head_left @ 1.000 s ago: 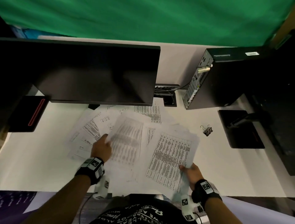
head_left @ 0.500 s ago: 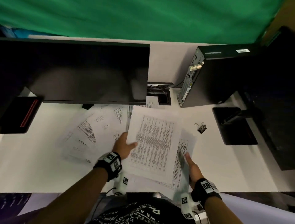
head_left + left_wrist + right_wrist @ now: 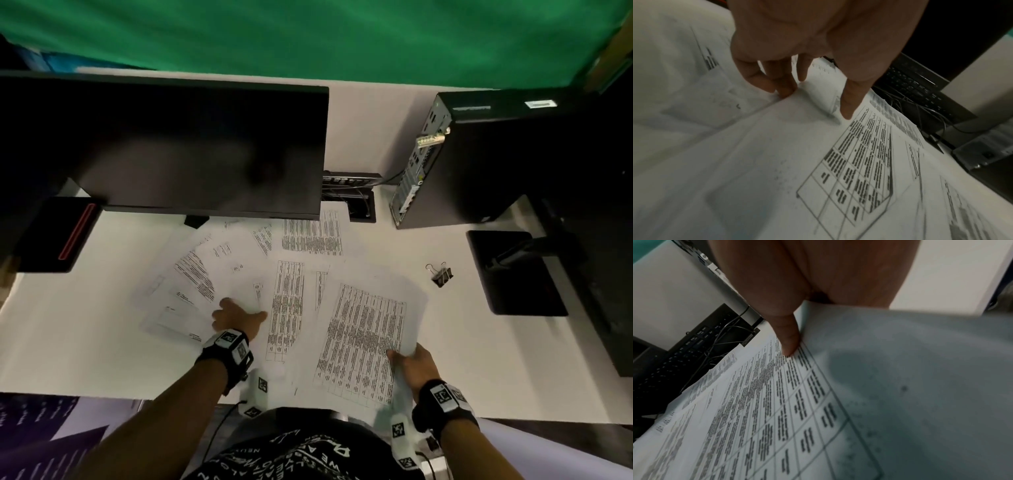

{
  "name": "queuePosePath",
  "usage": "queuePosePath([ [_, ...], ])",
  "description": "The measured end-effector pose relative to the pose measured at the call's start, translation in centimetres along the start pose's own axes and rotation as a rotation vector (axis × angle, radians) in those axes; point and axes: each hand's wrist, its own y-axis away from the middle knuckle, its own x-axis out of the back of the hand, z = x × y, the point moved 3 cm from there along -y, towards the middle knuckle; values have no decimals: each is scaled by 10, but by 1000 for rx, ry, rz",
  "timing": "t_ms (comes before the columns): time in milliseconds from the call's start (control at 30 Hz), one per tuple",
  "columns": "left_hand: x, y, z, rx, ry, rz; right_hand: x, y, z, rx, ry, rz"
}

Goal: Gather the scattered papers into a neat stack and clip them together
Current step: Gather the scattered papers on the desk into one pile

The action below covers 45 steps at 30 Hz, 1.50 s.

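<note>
Several printed sheets [image 3: 219, 267] lie fanned out on the white desk [image 3: 85, 342] below the monitor. My left hand [image 3: 236, 317] rests on them, its straight fingers [image 3: 785, 91] and thumb tip pressing down on the paper. My right hand [image 3: 409, 365] pinches the lower right corner of a small stack of table-printed pages [image 3: 366, 335], thumb [image 3: 789, 340] on top and fingers hidden under the pages [image 3: 900, 369]. A black binder clip [image 3: 441, 274] lies alone on the desk, to the upper right of that stack.
A dark monitor [image 3: 191, 147] overhangs the far papers. A black computer tower [image 3: 479, 157] and a black stand base [image 3: 513, 274] sit at the right, just past the clip. A cable box [image 3: 356, 198] is behind the papers. A black device [image 3: 58, 236] sits far left.
My left hand laid its sheet onto the pages in my right hand, then went back left onto the scattered sheets. The right hand kept its grip and shifted slightly right.
</note>
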Motion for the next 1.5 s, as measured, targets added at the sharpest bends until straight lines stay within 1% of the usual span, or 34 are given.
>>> queuePosePath([
  [67,1,-1,-2,25,155,-28,0,-4,3,-9,1,4],
  [100,1,-2,-4,9,209,-49,0,-6,4,-11,4,9],
  [167,3,-4,-8,-49,223,-113,1,-7,5,-12,7,10],
  [233,8,1,-7,-105,196,-107,0,-9,5,-15,21,5],
  [367,31,10,-1,-187,85,79,0,-8,4,-20,19,8],
  [400,38,11,-1,-195,75,107,1,-8,5,-24,11,12],
  [500,62,8,-3,-210,132,191,-1,-9,7,-31,7,22],
  [567,80,8,-1,-243,159,275,-2,-9,8,-43,7,33],
  [667,103,3,3,-366,87,346,-3,-10,8,-46,1,47],
  [767,120,2,6,-440,8,344,-4,-9,6,-45,5,57],
  [833,124,4,9,-517,-19,361,-5,-9,5,-43,13,61],
  [933,117,24,16,-745,-68,361,-4,-7,4,-41,20,59],
  [967,117,32,19,-786,-78,376,-3,-6,3,-38,25,63],
  [1000,116,37,21,-793,-82,396,-1,-4,4,-36,33,67],
  [1033,122,37,22,-754,-79,426,-2,-5,3,-31,39,63],
  [1133,143,24,19,-580,-83,485,-2,-4,0,-25,38,56],
  [1200,156,19,18,-545,-131,523,-3,-3,0,-29,30,60],
  [1366,175,25,21,-635,-194,619,-2,-1,-2,-33,-6,68],
  [1500,195,41,20,-751,-185,689,-1,8,-17,10,-211,48],
])
